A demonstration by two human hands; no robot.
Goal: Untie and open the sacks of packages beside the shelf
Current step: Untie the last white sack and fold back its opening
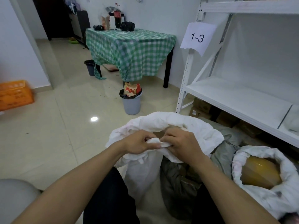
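Fingers (146,135) of the left hand (137,143) and right hand (182,143) pinch the rolled rim of the white sack (161,122). A second sack (258,199) stands open to their right.

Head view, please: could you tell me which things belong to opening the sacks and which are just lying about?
Job: left hand and right hand, both gripping the rim of the white sack; second sack, already open, at right; shelf.
Lying about: checked table; grey bin; orange crate; cola bottle; cardboard boxes under the shelf.
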